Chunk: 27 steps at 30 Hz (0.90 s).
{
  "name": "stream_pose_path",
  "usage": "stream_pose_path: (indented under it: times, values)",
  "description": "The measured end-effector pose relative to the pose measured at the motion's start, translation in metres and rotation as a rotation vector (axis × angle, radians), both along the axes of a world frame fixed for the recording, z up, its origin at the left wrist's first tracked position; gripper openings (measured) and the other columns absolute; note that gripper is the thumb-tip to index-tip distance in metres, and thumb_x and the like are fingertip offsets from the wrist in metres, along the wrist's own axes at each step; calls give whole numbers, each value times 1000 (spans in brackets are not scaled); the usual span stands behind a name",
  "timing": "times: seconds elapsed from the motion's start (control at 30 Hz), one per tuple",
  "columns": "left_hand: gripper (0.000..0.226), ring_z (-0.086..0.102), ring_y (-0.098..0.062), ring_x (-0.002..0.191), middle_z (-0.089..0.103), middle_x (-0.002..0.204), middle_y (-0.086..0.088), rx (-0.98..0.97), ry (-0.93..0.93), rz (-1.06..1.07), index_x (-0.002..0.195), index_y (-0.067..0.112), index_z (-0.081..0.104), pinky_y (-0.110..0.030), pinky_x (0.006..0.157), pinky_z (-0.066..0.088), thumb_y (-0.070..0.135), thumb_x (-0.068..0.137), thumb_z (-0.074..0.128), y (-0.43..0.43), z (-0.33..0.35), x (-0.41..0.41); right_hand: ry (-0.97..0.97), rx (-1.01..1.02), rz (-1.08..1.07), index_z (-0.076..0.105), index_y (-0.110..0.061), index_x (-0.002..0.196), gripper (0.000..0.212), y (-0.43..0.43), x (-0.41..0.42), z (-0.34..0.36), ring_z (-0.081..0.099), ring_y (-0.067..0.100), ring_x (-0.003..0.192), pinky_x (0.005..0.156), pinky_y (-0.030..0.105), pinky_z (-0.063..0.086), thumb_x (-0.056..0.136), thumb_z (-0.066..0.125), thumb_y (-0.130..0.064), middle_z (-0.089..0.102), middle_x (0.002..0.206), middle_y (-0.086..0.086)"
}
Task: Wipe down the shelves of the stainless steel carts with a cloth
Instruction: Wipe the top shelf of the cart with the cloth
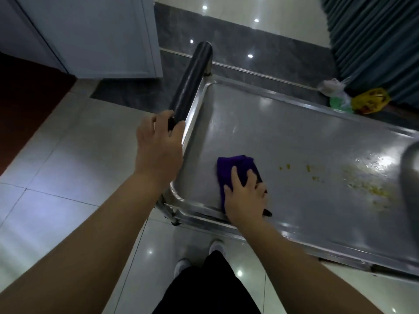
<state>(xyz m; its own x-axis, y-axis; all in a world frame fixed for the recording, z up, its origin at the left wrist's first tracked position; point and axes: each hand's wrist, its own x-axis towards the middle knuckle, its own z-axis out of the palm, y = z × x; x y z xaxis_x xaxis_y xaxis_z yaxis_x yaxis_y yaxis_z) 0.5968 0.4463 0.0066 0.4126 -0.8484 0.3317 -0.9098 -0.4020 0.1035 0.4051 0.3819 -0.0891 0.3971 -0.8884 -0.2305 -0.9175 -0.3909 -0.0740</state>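
- Right hand [246, 196]: fingers spread, palm flat, pressing the purple cloth [233, 168] onto the top shelf [272, 132] of the cart [294, 240]. It bears down on the cloth and does not pinch it.
- The cloth is folded. Part is under my palm and the rest sticks out past my fingertips. It sits near the shelf's rim on my side, close to the corner to the hand's left.
- Left hand [158, 143]: fingers curled round the near end of the black handle [190, 80], left of the cloth hand. My read is that it steadies the cart.
- Step in hand: wiping the top shelf at the handle end. The metal right around the cloth hand looks clean.
- Dirt left: yellow crumbs [362, 186] and a smear, well to the right of the cloth hand. A wet patch [374, 162] lies just beyond them.
- Next move calls for a long stroke to the right at the same flat pressure, gathering the crumbs into the cloth instead of pushing them about.
- Risk: the shelf has a raised rim, so loose bits will likely pile against it. The stroke should end with a scoop.
- Grey metal thing [410, 177] at the far right edge, past the crumbs: can't tell what it is. It may cut the stroke short.
- Lower shelves are not visible, so their state is unknown.
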Motion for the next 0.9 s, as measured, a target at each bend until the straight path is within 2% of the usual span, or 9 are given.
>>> stream_pose_path:
  times: [0.1,0.17,0.23,0.3,0.4,0.47,0.7,0.77,0.9]
  values:
    - [32,44,-38,101,57,114,-22,30,-71,-129,98,3,64,-46,79,40,-5,67,64,-7,-3,-16,-148,-42,399,40,-33,140,55,28,-10,7,50,39,104,85,48,44,89,54,-45,41,143,13]
    - [37,49,-37,101,59,111,-21,53,-25,-248,97,2,65,-44,79,44,-5,61,67,-14,-8,-32,-184,-12,502,46,-35,138,51,13,-34,6,53,38,102,84,47,47,89,56,-44,45,141,9]
    - [37,53,-39,104,59,114,-21,101,125,-305,102,-1,65,-44,84,49,-7,65,67,-25,-18,-45,-92,-20,382,29,-42,144,51,-21,-64,4,42,35,117,97,45,38,95,41,-49,29,151,4]
    - [40,44,-37,118,52,128,-19,185,318,-256,117,-1,59,-44,96,43,-5,77,60,-34,-32,-53,-12,-4,74,17,-43,146,53,-59,-94,1,32,34,128,105,43,29,96,34,-51,16,155,4]
    - [39,35,-32,130,42,140,-15,269,499,-172,130,2,49,-40,104,30,4,91,48,-42,-55,-54,-34,15,-386,15,-34,148,56,-94,-101,8,28,41,128,106,50,26,97,33,-47,15,153,12]
    - [38,29,-29,136,37,146,-11,278,547,-156,133,5,47,-36,110,22,11,96,44,-47,-64,-55,24,-15,-449,13,-31,148,58,-90,-79,7,27,44,126,104,52,25,97,33,-47,13,152,15]
    - [25,51,-21,105,54,111,0,366,496,-102,100,14,62,-33,88,43,26,97,40,-64,-83,-59,-71,-20,459,23,-42,146,53,-79,-67,-1,38,36,119,99,45,32,95,33,-54,20,155,6]
    - [27,51,-25,116,54,127,1,415,475,-76,108,15,64,-36,89,43,25,96,42,-68,-84,-55,-21,-33,305,16,-45,146,53,-125,-83,-2,32,35,126,106,44,27,95,29,-55,12,156,2]
    - [31,41,-21,131,43,144,6,457,459,-27,121,18,60,-37,96,42,26,97,42,-71,-85,-57,-42,35,-307,12,-35,148,57,-205,-78,3,22,45,128,106,55,22,96,31,-49,8,153,10]
